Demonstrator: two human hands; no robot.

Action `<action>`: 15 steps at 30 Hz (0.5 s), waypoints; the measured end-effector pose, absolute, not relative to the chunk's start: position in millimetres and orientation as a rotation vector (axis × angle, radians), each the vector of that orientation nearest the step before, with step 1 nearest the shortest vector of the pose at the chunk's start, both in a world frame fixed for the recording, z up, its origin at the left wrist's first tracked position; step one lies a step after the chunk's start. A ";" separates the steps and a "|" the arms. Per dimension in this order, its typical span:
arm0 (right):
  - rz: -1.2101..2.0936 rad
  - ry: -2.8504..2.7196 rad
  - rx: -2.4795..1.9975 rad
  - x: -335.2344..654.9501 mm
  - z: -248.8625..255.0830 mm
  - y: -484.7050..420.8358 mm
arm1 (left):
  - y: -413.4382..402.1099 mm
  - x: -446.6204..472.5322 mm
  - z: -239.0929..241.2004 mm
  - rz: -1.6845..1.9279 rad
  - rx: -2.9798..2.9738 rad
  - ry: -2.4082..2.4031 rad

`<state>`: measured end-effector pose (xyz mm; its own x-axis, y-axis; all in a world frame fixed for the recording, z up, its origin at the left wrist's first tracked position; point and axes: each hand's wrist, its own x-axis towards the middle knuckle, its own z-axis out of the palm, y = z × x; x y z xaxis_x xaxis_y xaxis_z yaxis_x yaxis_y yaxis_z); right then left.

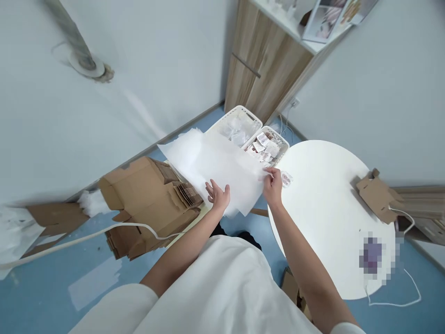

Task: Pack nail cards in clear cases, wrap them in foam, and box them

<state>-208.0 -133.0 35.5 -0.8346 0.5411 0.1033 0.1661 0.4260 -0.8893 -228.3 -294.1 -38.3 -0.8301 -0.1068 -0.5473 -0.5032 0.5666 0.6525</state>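
— Blue floor [45, 297], pale walls, and a round white table [327, 218] on the right; where do the sheets sit?

— White tissue-like sheets [212, 167] are held out over the gap between a heap of flattened cardboard boxes [149, 204] and the table. Left hand [218, 195] lies spread under the near edge, fingers apart, seemingly bearing the paper flat rather than gripping it. Right hand [273, 185] is pinched together on the right corner, at the table's rim.

— Why hold it that way?

— Thin paper sags, I'd judge, so one palm carries it and the other keeps a corner.

— What lies around it?

— Two white slotted baskets [239, 123] stand just behind the sheets, filled with small packets, near a wooden cabinet [267, 60]. A small packet [287, 178] rests on the table beside the right hand. A folded carton [377, 195] lies at the table's far edge, well apart.

— Any room?

— Most of the tabletop is bare. On the left the cardboard heap and a white cable [86, 236] crowd the floor.
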 end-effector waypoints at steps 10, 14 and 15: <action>1.191 -1.742 -1.081 -44.1 48.2 -39.8 | -191.1 -152.0 -10.1 1.647 0.086 1.799; 1.140 -1.693 -1.199 33.2 38.0 -15.6 | -142.3 -127.9 -6.0 1.671 0.328 1.824; 1.152 -1.689 -1.222 52.3 35.0 -10.3 | -130.6 -122.8 -6.8 1.640 0.382 1.855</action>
